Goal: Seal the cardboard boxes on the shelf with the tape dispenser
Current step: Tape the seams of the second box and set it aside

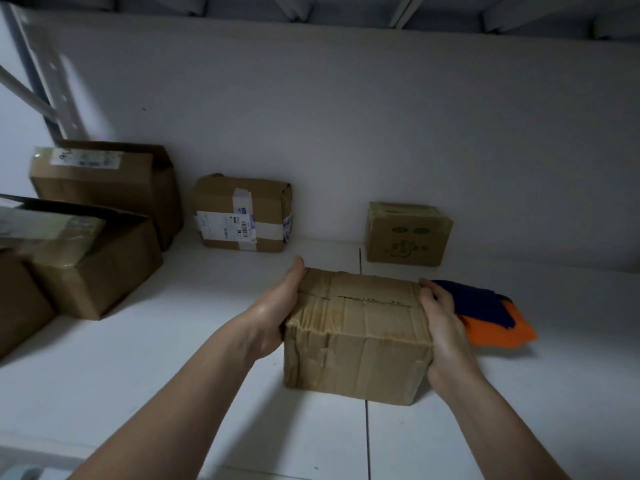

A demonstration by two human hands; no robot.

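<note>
Head view, one frame.

- Shelf board (173, 358): white, with a joint line running from the near edge toward the back.
- Crumpled cardboard box (360, 337): stands on the shelf board just right of centre, flaps closed. Wrinkled brownish tape covers its top and near face, and a seam line crosses the top.
- Left hand (273, 306): at 9 o'clock of the box, palm flat against the left face, fingers straight and pointing away. It presses the box, no curl seen.
- Right hand (443, 323): at 3 o'clock, palm on the right face, fingertips curled over the top right edge, grasping the box.
- Orange and navy object (498, 327): lies on the shelf just behind the right hand, at 2 o'clock of the box. Cannot tell what it is.
- Small printed box (408, 233): 12 to 1 o'clock, against the back wall (346, 116), apart from the held box.
- Labelled box (242, 216): 11 o'clock, at the wall, banded with pale tape and a white shipping label.
- Two large boxes, 9 to 10 o'clock: nearer large box (90, 258) with a flap raised, farther large box (107, 181) behind it, touching.
- Metal upright (52, 84): far left, perforated.
</note>
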